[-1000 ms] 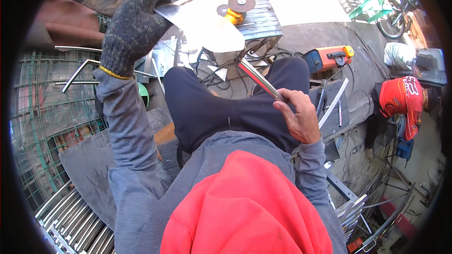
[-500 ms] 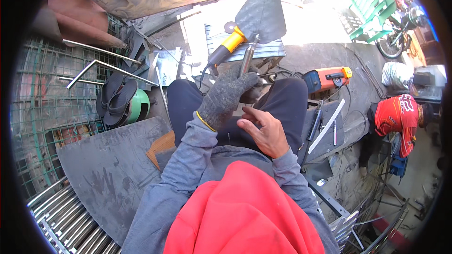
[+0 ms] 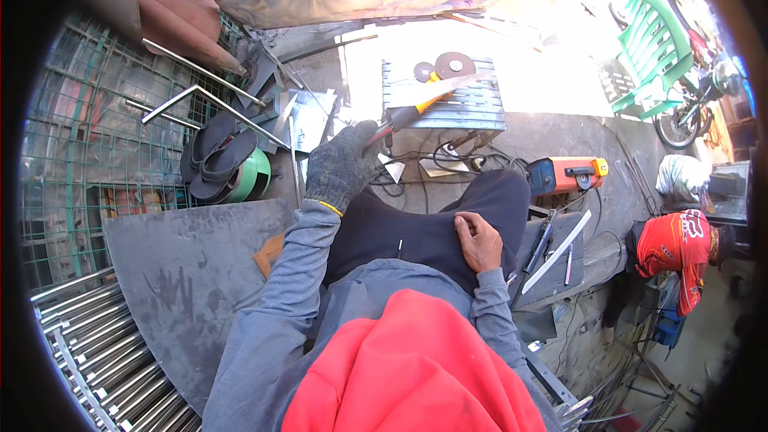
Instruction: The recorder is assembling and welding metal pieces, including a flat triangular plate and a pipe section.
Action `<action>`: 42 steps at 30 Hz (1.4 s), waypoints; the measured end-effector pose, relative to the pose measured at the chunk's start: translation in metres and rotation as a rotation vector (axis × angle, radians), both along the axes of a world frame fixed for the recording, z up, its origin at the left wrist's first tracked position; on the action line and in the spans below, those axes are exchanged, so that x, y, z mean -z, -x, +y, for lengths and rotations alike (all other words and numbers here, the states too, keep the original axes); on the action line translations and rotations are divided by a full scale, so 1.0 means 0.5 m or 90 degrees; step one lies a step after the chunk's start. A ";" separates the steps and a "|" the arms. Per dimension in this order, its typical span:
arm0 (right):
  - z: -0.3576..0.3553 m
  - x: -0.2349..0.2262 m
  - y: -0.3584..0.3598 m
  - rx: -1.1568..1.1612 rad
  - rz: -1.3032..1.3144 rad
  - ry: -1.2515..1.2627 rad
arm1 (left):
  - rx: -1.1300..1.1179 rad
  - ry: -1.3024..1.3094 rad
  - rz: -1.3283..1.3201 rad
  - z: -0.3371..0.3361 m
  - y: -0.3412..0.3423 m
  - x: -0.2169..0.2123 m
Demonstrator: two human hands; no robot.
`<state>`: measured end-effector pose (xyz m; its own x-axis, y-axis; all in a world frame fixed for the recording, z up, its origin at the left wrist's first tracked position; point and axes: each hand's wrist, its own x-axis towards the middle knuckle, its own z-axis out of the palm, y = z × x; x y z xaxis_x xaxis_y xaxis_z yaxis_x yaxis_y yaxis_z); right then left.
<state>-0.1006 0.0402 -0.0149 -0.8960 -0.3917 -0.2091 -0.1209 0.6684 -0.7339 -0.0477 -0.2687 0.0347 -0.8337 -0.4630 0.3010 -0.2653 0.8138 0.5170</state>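
Note:
My left hand (image 3: 342, 166), in a dark grey glove, is closed round the reddish handle of a trowel (image 3: 458, 84). The trowel's pale blade now shows almost edge-on, pointing away to the right. Behind and below it lies a yellow and black power tool (image 3: 406, 118), partly covered, on a slatted metal stand (image 3: 485, 110). Two flat discs rest there too: a larger brown disc (image 3: 456, 65) and a smaller dark disc (image 3: 424, 72). My bare right hand (image 3: 480, 243) rests over my right thigh, fingers loosely curled in, with nothing seen in them.
An orange-red box-shaped machine (image 3: 552, 177) stands right of my knee, cables (image 3: 416, 164) running in front. A dark metal sheet (image 3: 200, 280) and several steel bars (image 3: 120, 352) lie at left. A person in red (image 3: 676, 252) bends over at right, below a green chair (image 3: 658, 40).
My left hand has moved left with the trowel and turned its blade from face-on to nearly edge-on. My right hand has drawn back from the trowel to my thigh.

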 end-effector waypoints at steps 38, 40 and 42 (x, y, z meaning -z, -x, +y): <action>-0.026 0.024 0.005 0.027 0.029 -0.111 | 0.014 -1.121 -0.053 0.116 -0.011 -0.072; -0.026 0.026 0.007 0.021 0.028 -0.110 | -0.006 -1.153 -0.014 0.123 -0.019 -0.073; -0.028 0.023 0.006 0.018 0.027 -0.109 | 0.065 -1.266 0.028 0.114 -0.034 -0.046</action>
<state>-0.1038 0.0260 -0.0265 -0.9155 -0.3287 -0.2321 -0.1293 0.7866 -0.6038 -0.0308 -0.2118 0.0578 -0.8820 -0.0727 -0.4656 -0.2271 -0.8001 0.5553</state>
